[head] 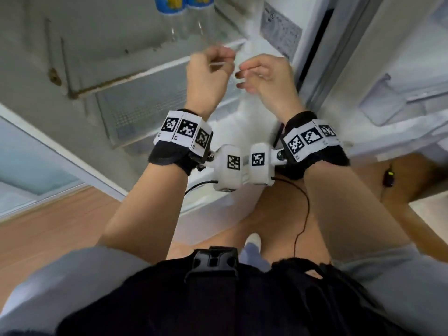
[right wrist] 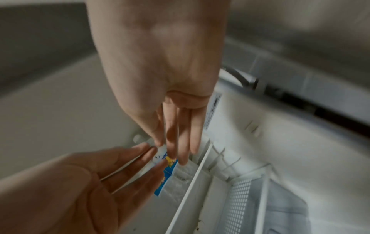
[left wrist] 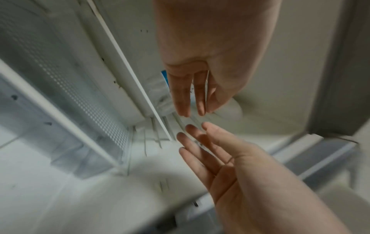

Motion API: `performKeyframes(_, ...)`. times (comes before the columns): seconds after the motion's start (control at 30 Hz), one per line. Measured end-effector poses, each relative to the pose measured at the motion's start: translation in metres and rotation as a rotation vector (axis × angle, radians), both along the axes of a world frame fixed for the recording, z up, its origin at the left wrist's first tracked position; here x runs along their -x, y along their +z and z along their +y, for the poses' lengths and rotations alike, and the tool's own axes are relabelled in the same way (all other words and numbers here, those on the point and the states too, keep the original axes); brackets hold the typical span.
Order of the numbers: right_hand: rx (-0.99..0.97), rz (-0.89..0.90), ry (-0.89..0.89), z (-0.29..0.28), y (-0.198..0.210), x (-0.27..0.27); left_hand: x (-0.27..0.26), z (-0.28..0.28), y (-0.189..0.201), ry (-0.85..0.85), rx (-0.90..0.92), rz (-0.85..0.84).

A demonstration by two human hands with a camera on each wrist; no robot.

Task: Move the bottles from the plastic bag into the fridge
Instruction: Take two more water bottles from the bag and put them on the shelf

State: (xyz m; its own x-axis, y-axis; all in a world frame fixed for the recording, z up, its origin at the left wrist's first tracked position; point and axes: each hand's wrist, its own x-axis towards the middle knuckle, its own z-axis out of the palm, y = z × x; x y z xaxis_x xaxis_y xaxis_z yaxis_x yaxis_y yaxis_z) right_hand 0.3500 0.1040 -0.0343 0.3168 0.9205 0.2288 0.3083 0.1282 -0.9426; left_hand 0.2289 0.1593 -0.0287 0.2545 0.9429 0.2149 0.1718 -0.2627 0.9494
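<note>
Two clear bottles with blue and yellow labels stand side by side on a fridge shelf, one (head: 169,10) left of the other (head: 201,6). One label (right wrist: 170,166) shows past my fingertips in the right wrist view. My left hand (head: 224,61) and right hand (head: 244,75) hover close together in front of the open fridge, below the bottles and apart from them. Both hold nothing. The left hand's fingers (left wrist: 192,95) hang relaxed, and the right hand's fingers (left wrist: 200,142) are nearly straight. No plastic bag is in view.
The shelf's white front edge (head: 145,73) runs under the bottles, with a perforated drawer cover (head: 145,105) below it. The fridge door with its bins (head: 392,98) stands open on the right. A wooden floor (head: 60,226) lies underfoot.
</note>
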Motion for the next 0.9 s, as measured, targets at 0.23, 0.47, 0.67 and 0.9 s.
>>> performKeyframes(0.23, 0.02, 0.148, -0.117, -0.134, 0.0, -0.04, -0.05, -0.104, -0.005, -0.293, 0.031, -0.046)
performKeyframes(0.47, 0.063, 0.045, -0.353, -0.282, -0.006, -0.131, -0.157, -0.222, -0.012, -0.551, 0.067, -0.014)
performKeyframes(0.67, 0.086, -0.006, -0.568, -0.389, -0.026, -0.21, -0.253, -0.301, -0.037, -0.74, 0.071, 0.108)
performKeyframes(0.9, 0.215, -0.032, -0.721, -0.437, -0.053, -0.303, -0.362, -0.334, -0.057, -0.906, -0.041, 0.276)
